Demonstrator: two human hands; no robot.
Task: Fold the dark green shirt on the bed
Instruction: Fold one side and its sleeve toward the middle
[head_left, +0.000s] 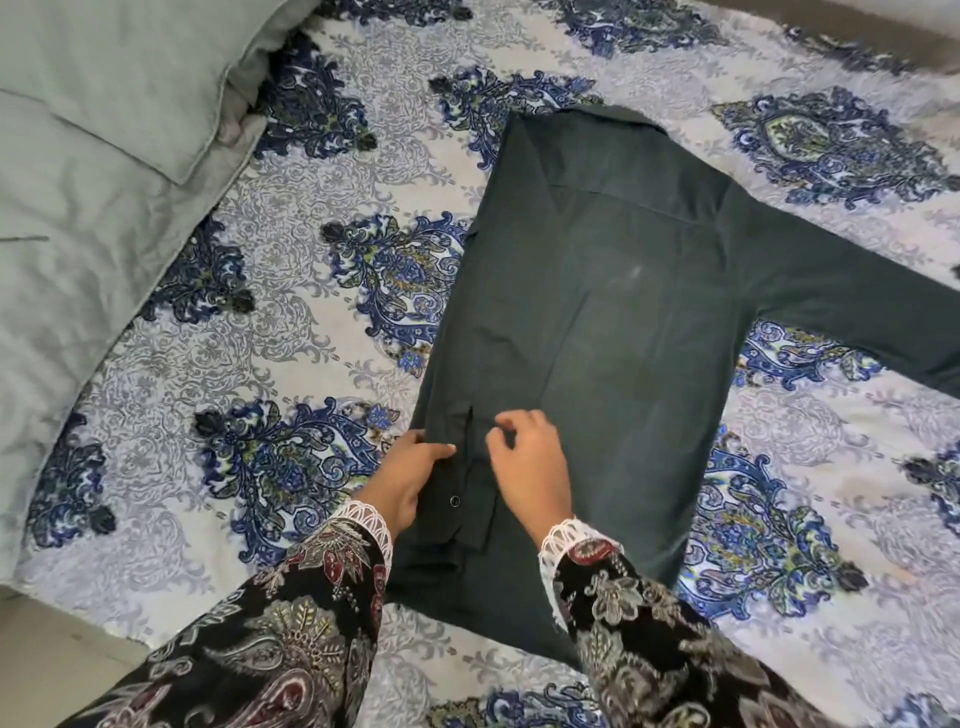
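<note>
The bed (291, 291) filled almost the whole view, and it was covered by a white sheet with blue and grey floral medallions. Two grey-green pillows (88, 156) lay at its left side, one partly over the other. The dark green shirt (597, 312) lay flat in the middle of the bed, back side up, with the collar at the far end and the hem near the person. Its left part was already folded inward over the body, and the folded sleeve lay along this edge with its cuff near the hands. One sleeve (852, 312) at the right was spread out toward the edge of the view.

Two hands were on the lower left part of the shirt. The left hand (410, 478) held the folded edge, with the thumb on top of the cloth and the fingers curled around the side. The right hand (530, 462) was just beside it, resting on the cloth with the fingers bent; I cannot tell if it pinched the fabric. Both arms wore black patterned sleeves (654, 639) with white lace cuffs. One small button (455, 501) showed on the cuff between the hands.
</note>
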